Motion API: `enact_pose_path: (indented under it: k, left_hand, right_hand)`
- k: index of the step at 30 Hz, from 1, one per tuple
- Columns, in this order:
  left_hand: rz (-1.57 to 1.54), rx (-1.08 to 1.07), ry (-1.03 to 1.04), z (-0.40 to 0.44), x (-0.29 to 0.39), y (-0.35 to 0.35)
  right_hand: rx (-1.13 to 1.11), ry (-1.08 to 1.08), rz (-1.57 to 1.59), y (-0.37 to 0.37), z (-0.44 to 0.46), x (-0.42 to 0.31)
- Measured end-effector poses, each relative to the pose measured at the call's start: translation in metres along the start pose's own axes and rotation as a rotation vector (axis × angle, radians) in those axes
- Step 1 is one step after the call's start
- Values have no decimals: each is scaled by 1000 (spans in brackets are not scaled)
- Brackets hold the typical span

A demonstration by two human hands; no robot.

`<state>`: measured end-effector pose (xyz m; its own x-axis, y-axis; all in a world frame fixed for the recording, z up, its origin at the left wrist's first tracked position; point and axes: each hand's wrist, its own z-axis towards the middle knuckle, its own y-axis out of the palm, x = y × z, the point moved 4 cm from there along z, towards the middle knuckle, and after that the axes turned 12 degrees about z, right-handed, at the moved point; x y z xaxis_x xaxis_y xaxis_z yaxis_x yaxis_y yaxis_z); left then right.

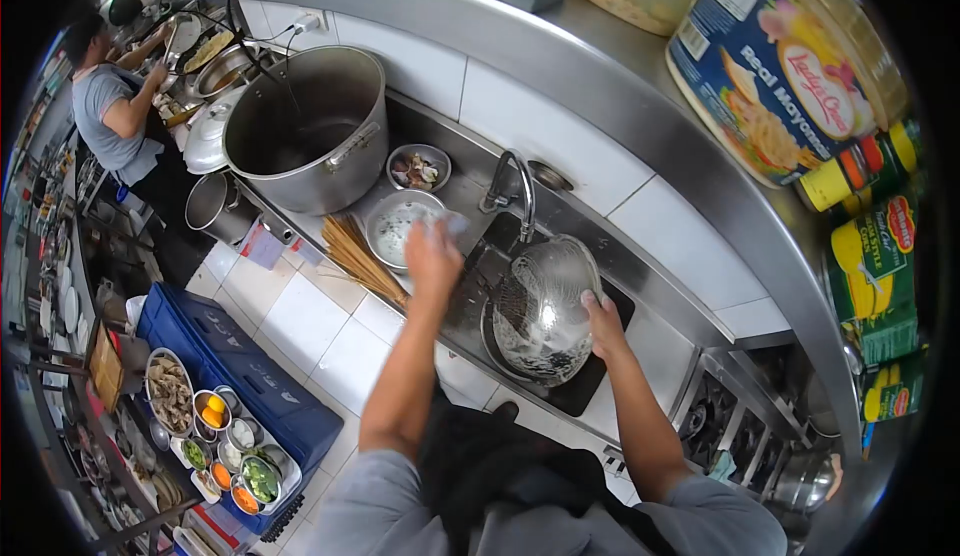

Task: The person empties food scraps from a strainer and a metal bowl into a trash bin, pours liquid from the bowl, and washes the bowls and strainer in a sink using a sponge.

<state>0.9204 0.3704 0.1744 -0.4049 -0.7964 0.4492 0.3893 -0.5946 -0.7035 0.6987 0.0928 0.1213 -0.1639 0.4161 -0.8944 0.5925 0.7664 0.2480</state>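
Over the sink (pixel 584 394), a bowl (pixel 548 308) tilts, facing unclear.

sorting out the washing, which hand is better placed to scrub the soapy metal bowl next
Probably the left hand: it is by the smaller foamy bowl, while the right hand holds the soapy metal bowl by its rim and could steady it.

Mid-frame: bowl (pixel 553 296) over sink (pixel 612 361), right hand (pixel 603 326) on bowl's rim, faucet (pixel 526 181) behind. Upper left: pot (pixel 315 156) on counter (pixel 465 178). Upper right: mayonnaise jar (pixel 775 71) on shelf (pixel 590 81). Lower left: food dishes (pixel 262 478) atop bin (pixel 265 366).
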Motion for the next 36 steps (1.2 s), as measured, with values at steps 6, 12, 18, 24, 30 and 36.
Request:
enact_pose_path:
  k: [6, 12, 18, 24, 30, 36]
  left_hand:
    - [393, -783, -186, 37, -75, 76]
    - [134, -814, -130, 46, -97, 114]
    - [-333, -569, 86, -33, 73, 27]
    - [-346, -377, -110, -69, 110, 85]
    - [-320, -166, -14, -148, 173, 3]
    - [-526, -95, -645, -281, 115, 14]
  right_hand:
    - [-129, 288, 171, 26, -9, -8]
    - [-205, 169, 138, 26, 18, 8]
    - [-111, -20, -199, 33, 31, 7]
    - [-149, -304, -659, 55, 20, 0]
    - [122, -94, -97, 31, 30, 10]
    - [245, -52, 332, 17, -28, 7]
